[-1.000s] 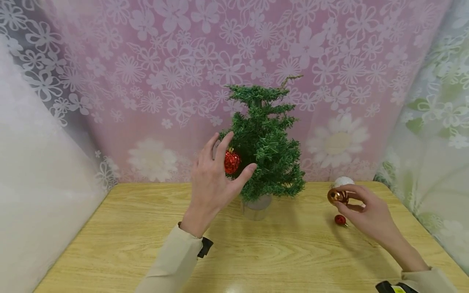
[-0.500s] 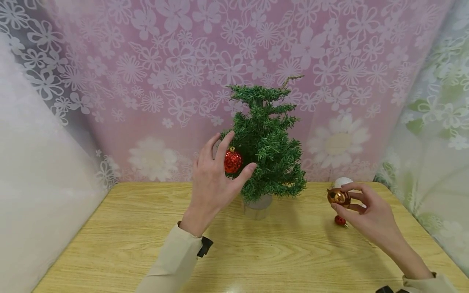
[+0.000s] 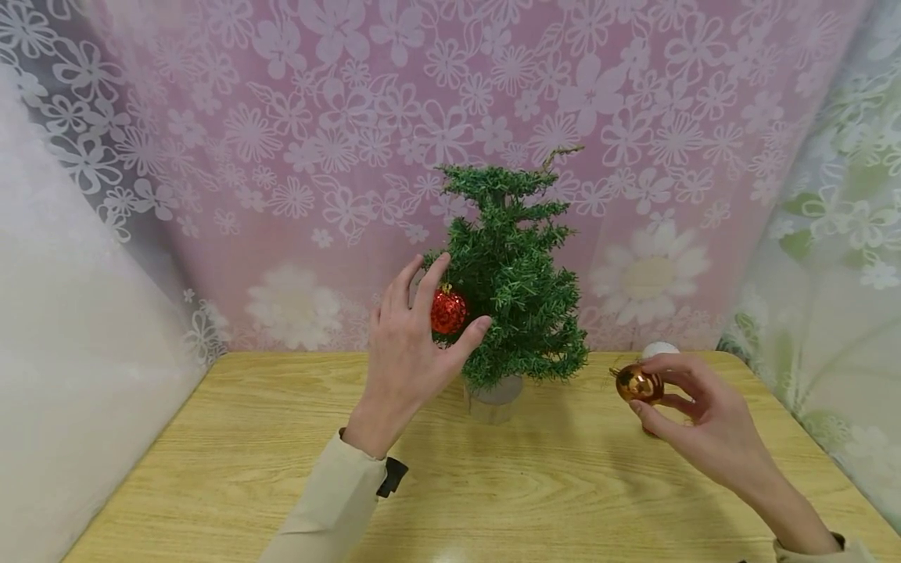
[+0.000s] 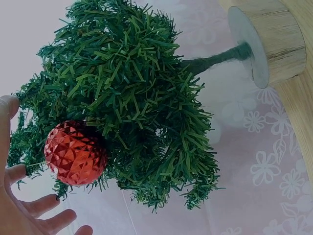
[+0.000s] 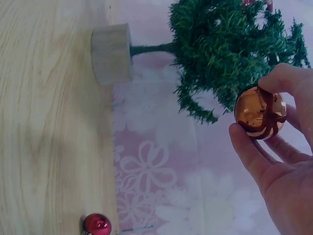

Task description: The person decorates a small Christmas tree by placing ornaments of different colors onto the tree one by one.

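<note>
A small green artificial Christmas tree (image 3: 510,274) stands on the table. On its left side hangs a red faceted Christmas ball (image 4: 76,153), also visible in the head view. My left hand (image 3: 408,344) is spread around that ball, thumb and fingers apart; in the left wrist view the fingertips are beside the ball and lower branches, not gripping it. To the right of the tree, my right hand (image 3: 711,422) pinches a shiny copper-gold Christmas ball (image 5: 260,112) between thumb and fingers, above the table. Its cap points left in the head view.
The tree has a round wooden base (image 3: 493,399). A white ball (image 3: 660,349) lies behind my right hand, partly hidden. A small red ball (image 5: 97,224) lies on the wooden table (image 3: 281,469). Flowered pink cloth (image 3: 338,117) stands close behind.
My right hand has turned the gold ball, so its cap now points left, and carried it slightly left. The left hand has stayed almost still beside the red ball.
</note>
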Tool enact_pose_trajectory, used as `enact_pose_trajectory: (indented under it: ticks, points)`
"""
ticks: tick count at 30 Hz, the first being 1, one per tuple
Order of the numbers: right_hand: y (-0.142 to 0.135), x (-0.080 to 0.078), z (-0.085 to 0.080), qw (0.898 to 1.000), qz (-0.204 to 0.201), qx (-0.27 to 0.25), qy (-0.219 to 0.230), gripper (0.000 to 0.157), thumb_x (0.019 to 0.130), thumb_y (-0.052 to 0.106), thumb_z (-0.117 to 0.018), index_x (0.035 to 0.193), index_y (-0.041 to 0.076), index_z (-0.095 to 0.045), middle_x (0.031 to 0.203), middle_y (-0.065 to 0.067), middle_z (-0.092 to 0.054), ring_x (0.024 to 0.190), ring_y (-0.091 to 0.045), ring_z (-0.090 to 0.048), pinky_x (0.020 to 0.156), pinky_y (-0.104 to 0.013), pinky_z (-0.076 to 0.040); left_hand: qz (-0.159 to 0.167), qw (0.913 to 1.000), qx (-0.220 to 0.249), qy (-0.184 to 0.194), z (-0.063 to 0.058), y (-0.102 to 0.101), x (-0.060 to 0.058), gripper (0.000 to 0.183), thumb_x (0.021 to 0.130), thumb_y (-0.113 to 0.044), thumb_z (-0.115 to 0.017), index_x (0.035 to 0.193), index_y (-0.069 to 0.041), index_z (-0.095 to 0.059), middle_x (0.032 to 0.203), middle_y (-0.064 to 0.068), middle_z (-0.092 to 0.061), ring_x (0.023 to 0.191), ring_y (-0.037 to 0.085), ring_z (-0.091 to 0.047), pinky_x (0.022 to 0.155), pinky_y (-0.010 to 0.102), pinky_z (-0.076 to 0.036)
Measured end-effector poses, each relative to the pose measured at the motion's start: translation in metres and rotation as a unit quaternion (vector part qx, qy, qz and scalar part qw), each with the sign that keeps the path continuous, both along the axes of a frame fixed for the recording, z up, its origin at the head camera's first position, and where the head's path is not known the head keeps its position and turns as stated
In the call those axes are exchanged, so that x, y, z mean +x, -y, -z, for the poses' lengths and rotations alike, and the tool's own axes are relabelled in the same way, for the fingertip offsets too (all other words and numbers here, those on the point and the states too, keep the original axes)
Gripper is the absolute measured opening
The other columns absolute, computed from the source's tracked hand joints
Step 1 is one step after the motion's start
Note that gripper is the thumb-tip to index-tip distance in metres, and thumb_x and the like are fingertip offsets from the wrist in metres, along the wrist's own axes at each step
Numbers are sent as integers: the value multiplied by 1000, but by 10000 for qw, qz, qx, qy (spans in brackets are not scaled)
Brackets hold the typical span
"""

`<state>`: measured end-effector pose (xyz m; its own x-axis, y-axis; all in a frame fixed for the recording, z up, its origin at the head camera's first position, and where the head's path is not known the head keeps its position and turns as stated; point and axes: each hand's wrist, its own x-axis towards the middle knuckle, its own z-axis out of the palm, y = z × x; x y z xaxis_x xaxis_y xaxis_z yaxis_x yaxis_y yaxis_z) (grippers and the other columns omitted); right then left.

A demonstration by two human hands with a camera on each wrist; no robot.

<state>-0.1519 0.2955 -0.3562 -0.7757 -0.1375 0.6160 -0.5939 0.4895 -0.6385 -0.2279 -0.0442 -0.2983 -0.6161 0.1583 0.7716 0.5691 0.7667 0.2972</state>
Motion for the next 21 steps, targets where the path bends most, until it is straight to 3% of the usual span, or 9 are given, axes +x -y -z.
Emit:
enact_pose_trajectory:
  ticks: [5, 10, 16, 21]
  points:
    - [8, 4, -6, 9980, -546, -298, -130, 53, 75, -30, -68, 124, -11, -58, 128, -6, -60, 120, -2, -64, 87, -17, -57, -15, 10000, 10, -29, 0, 0, 0, 82, 92, -66, -59, 160, -29, -34, 159, 14, -42, 143, 36, -46, 107, 68, -40]
    - [16, 8, -13, 9947, -818, -602, -136, 54, 73, -33, -66, 122, -13, -58, 129, -6, -61, 120, -5, -64, 87, -18, -58, -27, 10000, -1, -71, 2, 0, 0, 81, 93, -68, -57, 160, -29, -34, 158, 14, -43, 142, 37, -47, 105, 68, -41]
    - [24, 7, -18, 9805, -1590, -984, -601, 57, 70, -38, -62, 122, -20, -55, 130, -16, -60, 122, -14, -64, 87, -19, -58, -57, 10000, 3, -61, 3, 0, 0, 81, 94, -76, -44, 160, -30, -34, 158, 15, -43, 143, 37, -46, 105, 68, -41]
    - [28, 7, -22, 9785, -1658, -991, -722, 56, 69, -39, -62, 121, -20, -55, 132, -17, -59, 124, -16, -63, 87, -18, -58, -95, 9999, -30, -69, 2, 0, -1, 81, 94, -74, -48, 161, -31, -33, 158, 14, -43, 143, 36, -46, 105, 67, -42]
